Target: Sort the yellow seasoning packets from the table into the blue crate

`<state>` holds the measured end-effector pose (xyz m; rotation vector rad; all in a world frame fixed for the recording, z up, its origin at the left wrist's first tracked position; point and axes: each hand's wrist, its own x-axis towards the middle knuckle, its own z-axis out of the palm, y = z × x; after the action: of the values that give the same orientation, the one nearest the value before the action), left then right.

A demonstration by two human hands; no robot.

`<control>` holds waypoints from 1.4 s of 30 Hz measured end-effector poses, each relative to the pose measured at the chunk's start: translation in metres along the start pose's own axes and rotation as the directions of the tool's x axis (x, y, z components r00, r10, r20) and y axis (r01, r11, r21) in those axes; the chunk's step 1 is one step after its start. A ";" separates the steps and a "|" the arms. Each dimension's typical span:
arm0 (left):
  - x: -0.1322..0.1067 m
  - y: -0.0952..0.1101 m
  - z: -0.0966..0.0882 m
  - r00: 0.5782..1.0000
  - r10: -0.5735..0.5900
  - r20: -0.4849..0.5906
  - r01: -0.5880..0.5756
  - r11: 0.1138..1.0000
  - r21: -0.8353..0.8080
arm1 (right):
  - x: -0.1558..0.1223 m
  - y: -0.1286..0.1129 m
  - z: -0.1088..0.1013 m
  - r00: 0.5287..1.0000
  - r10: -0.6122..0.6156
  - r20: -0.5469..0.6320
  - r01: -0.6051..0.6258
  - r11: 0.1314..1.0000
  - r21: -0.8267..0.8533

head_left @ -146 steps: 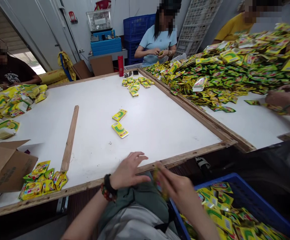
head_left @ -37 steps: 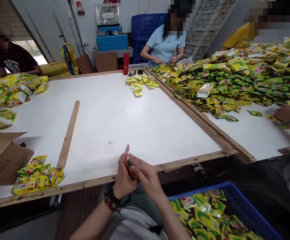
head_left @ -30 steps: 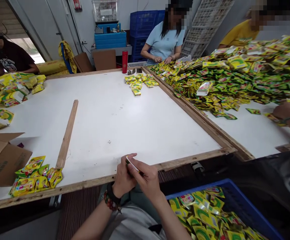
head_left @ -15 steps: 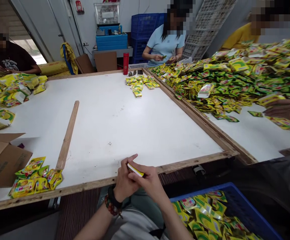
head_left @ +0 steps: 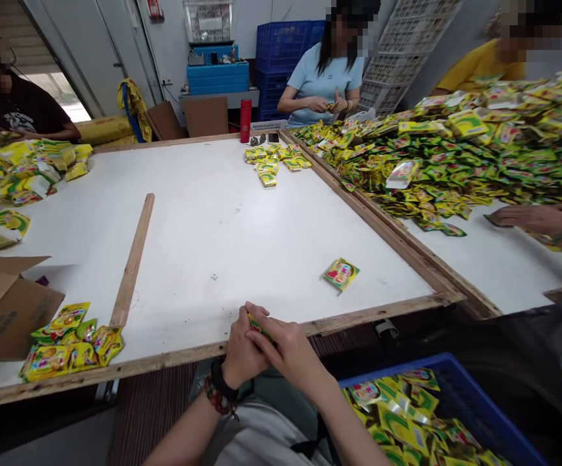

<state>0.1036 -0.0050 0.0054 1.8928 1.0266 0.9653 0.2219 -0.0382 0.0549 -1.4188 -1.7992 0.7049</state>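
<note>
Both my hands meet at the near wooden edge of the white table [head_left: 222,213]. My left hand [head_left: 240,353], with a bead bracelet on the wrist, and my right hand [head_left: 288,349] are closed together on a small stack of yellow-green packets [head_left: 260,327], of which only a corner shows between the fingers. A single yellow packet [head_left: 341,273] lies alone on the table, a little beyond and to the right of my hands.
A blue crate [head_left: 436,414] of packets sits low at my right. A loose pile of packets [head_left: 70,342], a wooden slat [head_left: 132,259] and a cardboard box [head_left: 4,310] are at left. A huge heap of packets [head_left: 475,142] covers the right table. Other people work around.
A single yellow packet now lies on the table to the right of my hands; it was not there half a second ago. My hands stay together at the table edge.
</note>
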 end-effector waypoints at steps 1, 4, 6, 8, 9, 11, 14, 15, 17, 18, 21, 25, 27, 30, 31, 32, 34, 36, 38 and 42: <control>0.000 0.000 0.000 1.000 0.019 -0.007 -0.019 1.000 0.002 | 0.000 -0.001 0.002 1.000 -0.016 -0.004 0.016 0.999 -0.035; -0.001 0.002 -0.002 0.996 0.082 0.030 -0.081 0.997 -0.012 | -0.010 -0.002 0.003 0.998 -0.047 -0.033 0.042 0.989 -0.143; -0.001 0.002 -0.004 0.984 0.134 0.116 -0.133 0.991 -0.017 | -0.031 0.002 -0.011 0.997 0.005 -0.082 -0.022 0.977 -0.213; -0.001 0.002 -0.006 0.966 0.170 0.194 -0.170 0.985 -0.016 | -0.063 0.012 -0.037 0.970 0.173 -0.172 -0.222 0.918 -0.328; -0.001 0.002 -0.006 0.962 0.175 0.209 -0.175 0.984 -0.020 | -0.081 0.019 -0.053 0.930 0.288 -0.230 -0.361 0.836 -0.413; 0.001 0.003 -0.006 0.966 0.163 0.202 -0.161 0.987 -0.025 | -0.111 0.037 -0.082 0.817 0.450 -0.361 -0.574 0.576 -0.582; 0.005 0.004 -0.004 0.971 0.146 0.191 -0.147 0.989 -0.010 | -0.114 0.066 -0.103 0.785 0.430 -0.445 -0.609 0.411 -0.678; 0.006 0.005 -0.004 0.971 0.146 0.191 -0.147 0.989 -0.005 | -0.102 0.076 -0.103 0.809 0.393 -0.438 -0.581 0.417 -0.699; 0.007 0.005 -0.003 0.974 0.143 0.175 -0.144 0.990 -0.007 | -0.062 0.094 -0.097 0.863 0.322 -0.390 -0.502 0.450 -0.738; 0.007 0.005 -0.003 0.977 0.136 0.161 -0.136 0.991 -0.012 | -0.038 0.102 -0.093 0.890 0.297 -0.346 -0.452 0.472 -0.757; 0.007 0.002 -0.003 0.989 0.101 0.108 -0.101 0.995 -0.008 | 0.026 0.119 -0.091 0.951 0.249 -0.183 -0.296 0.569 -0.767; 0.004 -0.001 0.000 0.998 0.060 0.000 -0.060 0.997 0.047 | 0.064 0.118 -0.106 0.965 0.205 -0.161 -0.257 0.634 -0.730; 0.001 0.002 0.005 0.993 0.073 -0.098 -0.066 0.995 0.074 | 0.062 0.104 -0.107 0.951 0.191 -0.243 -0.308 0.644 -0.700; -0.002 0.015 0.018 0.954 0.178 -0.240 -0.147 0.979 0.142 | 0.045 0.066 -0.088 0.907 0.163 -0.389 -0.391 0.669 -0.632; -0.001 0.020 0.022 0.941 0.212 -0.265 -0.171 0.971 0.169 | 0.037 0.051 -0.077 0.888 0.147 -0.436 -0.401 0.712 -0.577; -0.001 0.024 0.026 0.932 0.235 -0.276 -0.187 0.964 0.188 | 0.029 0.036 -0.065 0.863 0.132 -0.487 -0.396 0.774 -0.493; 0.002 0.029 0.032 0.933 0.226 -0.281 -0.177 0.966 0.188 | 0.013 0.009 -0.041 0.796 0.132 -0.590 -0.338 0.906 -0.253; 0.004 0.028 0.034 0.948 0.139 -0.286 -0.096 0.983 0.158 | 0.000 -0.008 -0.023 0.729 0.215 -0.649 -0.256 0.966 0.033; 0.005 0.023 0.032 0.946 0.054 -0.320 -0.009 0.990 0.141 | -0.007 -0.014 -0.013 0.709 0.346 -0.614 -0.210 0.935 0.284; -0.004 0.007 0.027 0.929 0.124 -0.348 -0.058 0.979 0.194 | -0.005 -0.004 -0.009 0.778 0.528 -0.342 -0.177 0.706 0.686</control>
<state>0.1274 -0.0186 -0.0008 1.9684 1.2831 1.3486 0.2273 -0.0440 0.0624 -1.3276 -0.7341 0.9063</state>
